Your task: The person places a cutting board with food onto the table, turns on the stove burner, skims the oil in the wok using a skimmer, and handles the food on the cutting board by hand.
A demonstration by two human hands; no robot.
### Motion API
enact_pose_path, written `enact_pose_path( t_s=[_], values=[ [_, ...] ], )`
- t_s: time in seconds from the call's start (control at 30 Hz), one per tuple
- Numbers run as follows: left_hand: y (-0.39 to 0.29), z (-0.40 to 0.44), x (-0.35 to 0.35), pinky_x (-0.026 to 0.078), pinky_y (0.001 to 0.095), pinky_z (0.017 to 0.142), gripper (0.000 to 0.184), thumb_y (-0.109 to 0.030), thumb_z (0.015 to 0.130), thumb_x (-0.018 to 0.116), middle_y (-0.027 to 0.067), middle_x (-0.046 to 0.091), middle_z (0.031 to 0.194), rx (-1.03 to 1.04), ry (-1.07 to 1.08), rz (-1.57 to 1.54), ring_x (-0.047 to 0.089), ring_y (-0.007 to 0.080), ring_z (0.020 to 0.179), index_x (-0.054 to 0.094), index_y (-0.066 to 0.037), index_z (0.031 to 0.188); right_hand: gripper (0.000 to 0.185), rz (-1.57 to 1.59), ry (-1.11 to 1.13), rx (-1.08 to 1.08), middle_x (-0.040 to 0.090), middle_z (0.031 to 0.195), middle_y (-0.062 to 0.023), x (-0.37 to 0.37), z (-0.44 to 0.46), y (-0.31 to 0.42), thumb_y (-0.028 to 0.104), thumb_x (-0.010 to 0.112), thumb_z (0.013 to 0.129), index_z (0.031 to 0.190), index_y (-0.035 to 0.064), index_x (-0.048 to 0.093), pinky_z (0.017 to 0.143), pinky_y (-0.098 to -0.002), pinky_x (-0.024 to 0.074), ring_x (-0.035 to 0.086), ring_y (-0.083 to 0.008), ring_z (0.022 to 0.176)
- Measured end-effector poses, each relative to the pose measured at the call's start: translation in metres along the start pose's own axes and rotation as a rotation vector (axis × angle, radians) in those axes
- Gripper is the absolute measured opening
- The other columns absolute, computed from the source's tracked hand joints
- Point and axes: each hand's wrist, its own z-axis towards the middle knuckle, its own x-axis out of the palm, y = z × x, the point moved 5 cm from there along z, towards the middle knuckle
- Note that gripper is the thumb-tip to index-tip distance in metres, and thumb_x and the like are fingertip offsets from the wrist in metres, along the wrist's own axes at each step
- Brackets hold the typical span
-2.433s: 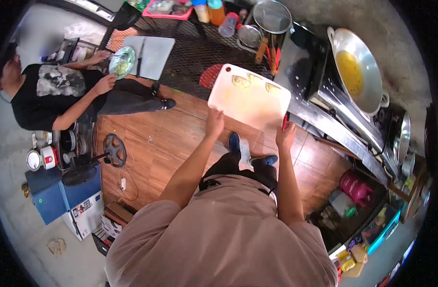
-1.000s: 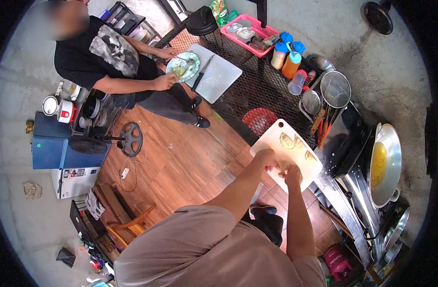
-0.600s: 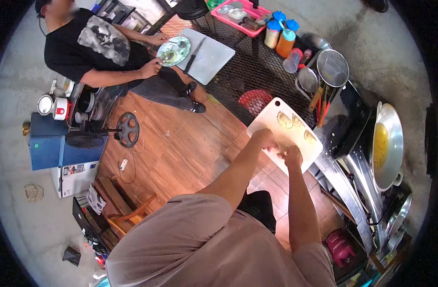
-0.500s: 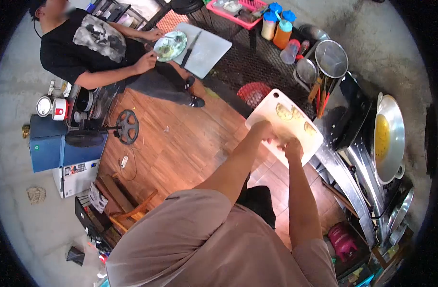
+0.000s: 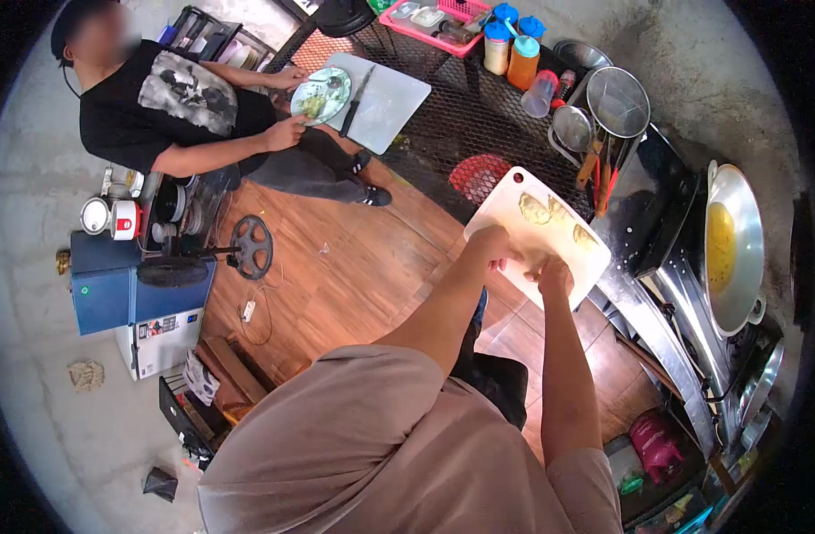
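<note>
A white cutting board (image 5: pixel 496 203) lies in front of me, with both my hands over its near part. My left hand (image 5: pixel 491 249) has its fingers curled in and pressed together near the board's left edge. Close by, my right hand (image 5: pixel 552 275) is also closed, fingertips turned towards the left ones. What they pinch is too small to make out, perhaps part of a pale piece on the board. Toward the board's far side lie a flat, yellowish half-moon piece (image 5: pixel 534 208), a second piece (image 5: pixel 558 211) and a third piece (image 5: pixel 585 235), like folded dough.
A wok (image 5: pixel 746 240) holding yellow oil sits on the stove at right. Behind the board are a red basket (image 5: pixel 475 178), strainers (image 5: pixel 618 102) and sauce bottles (image 5: pixel 524 62). Another person (image 5: pixel 185 98) at left holds a plate (image 5: pixel 323 93) beside a board with a knife (image 5: pixel 358 105).
The view has shifted slightly. My hands stay close together over the board, with only small finger movement. The other person's plate is tilted differently and their head is turned more into view.
</note>
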Motion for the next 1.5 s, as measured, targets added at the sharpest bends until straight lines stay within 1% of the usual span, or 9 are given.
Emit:
enact_pose_path(
  t_s=[0.1,0.2,0.53,0.63,0.9,1.23,1.33,1.4,1.5],
  values=[
    [0.003,-0.003,-0.001,0.055,0.0328,0.056,0.049,-0.047,0.081,0.074,0.0105,0.070,0.063,0.018,-0.027,-0.036,0.067,0.0189,0.052,0.073,0.000,0.068,0.045,-0.249,-0.230,-0.265,0.071,0.088,-0.0085,-0.011,-0.015,0.013,0.035,0.092,0.061,0.079,0.0072,0.062,0.069,-0.0376,0.0524,0.067,-0.0249,0.083],
    [0.001,-0.003,-0.001,0.055,0.0324,0.056,0.048,-0.047,0.079,0.075,0.0103,0.071,0.064,0.025,-0.015,-0.035,0.067,0.0186,0.052,0.073,-0.001,0.068,0.046,-0.247,-0.256,-0.300,0.070,0.088,-0.0085,-0.010,-0.015,0.012,0.037,0.092,0.060,0.080,0.0072,0.062,0.072,-0.0384,0.0525,0.067,-0.0262,0.085],
    [-0.002,-0.007,-0.003,0.053,0.0324,0.052,0.052,-0.050,0.081,0.074,0.0099,0.068,0.061,0.019,-0.022,-0.065,0.065,0.0179,0.049,0.072,0.000,0.067,0.046,-0.173,-0.115,-0.182,0.067,0.084,-0.0090,-0.023,-0.028,0.019,0.036,0.093,0.059,0.075,0.0075,0.061,0.072,-0.0408,0.0517,0.066,-0.0274,0.083],
    [0.001,-0.003,-0.002,0.053,0.0318,0.053,0.051,-0.049,0.082,0.074,0.0093,0.068,0.060,-0.001,-0.008,-0.065,0.065,0.0172,0.049,0.072,-0.001,0.066,0.046,-0.277,-0.201,-0.265,0.072,0.091,-0.0098,-0.023,-0.031,0.023,0.033,0.091,0.064,0.097,0.0085,0.069,0.072,-0.0397,0.0558,0.070,-0.0270,0.085],
    [-0.006,-0.016,-0.008,0.054,0.0307,0.057,0.045,-0.046,0.081,0.075,0.0078,0.070,0.061,-0.036,-0.001,-0.042,0.067,0.0165,0.051,0.073,-0.003,0.066,0.044,-0.179,-0.158,-0.246,0.067,0.089,-0.0070,-0.030,-0.039,0.027,0.033,0.092,0.061,0.075,0.0083,0.059,0.069,-0.0395,0.0534,0.067,-0.0252,0.080],
    [-0.001,-0.005,-0.004,0.052,0.0305,0.049,0.055,-0.053,0.082,0.073,0.0096,0.069,0.060,0.014,-0.010,-0.021,0.064,0.0161,0.048,0.074,0.000,0.070,0.043,-0.140,-0.194,-0.284,0.065,0.085,-0.0073,-0.025,-0.031,0.019,0.030,0.093,0.059,0.076,0.0074,0.060,0.069,-0.0417,0.0506,0.065,-0.0262,0.080],
    [0.000,-0.006,-0.002,0.053,0.0306,0.053,0.050,-0.049,0.081,0.074,0.0085,0.070,0.061,-0.003,-0.010,-0.032,0.065,0.0163,0.050,0.073,-0.001,0.068,0.044,-0.118,-0.147,-0.244,0.067,0.096,-0.0093,-0.023,-0.032,0.018,0.031,0.092,0.061,0.074,0.0070,0.058,0.072,-0.0416,0.0530,0.067,-0.0278,0.086],
    [0.000,-0.006,-0.003,0.054,0.0308,0.057,0.045,-0.046,0.081,0.075,0.0075,0.071,0.062,-0.011,-0.009,-0.040,0.067,0.0163,0.052,0.073,-0.003,0.067,0.044,-0.118,-0.160,-0.249,0.065,0.083,-0.0072,-0.023,-0.029,0.016,0.030,0.093,0.059,0.076,0.0061,0.059,0.068,-0.0413,0.0505,0.064,-0.0266,0.078],
    [0.000,-0.002,-0.003,0.055,0.0308,0.057,0.045,-0.046,0.082,0.074,0.0078,0.071,0.063,0.012,0.011,-0.035,0.067,0.0163,0.052,0.073,-0.003,0.067,0.045,-0.109,-0.187,-0.295,0.065,0.083,-0.0074,-0.024,-0.033,0.019,0.031,0.093,0.059,0.077,0.0058,0.060,0.069,-0.0415,0.0506,0.064,-0.0264,0.078]
  ],
)
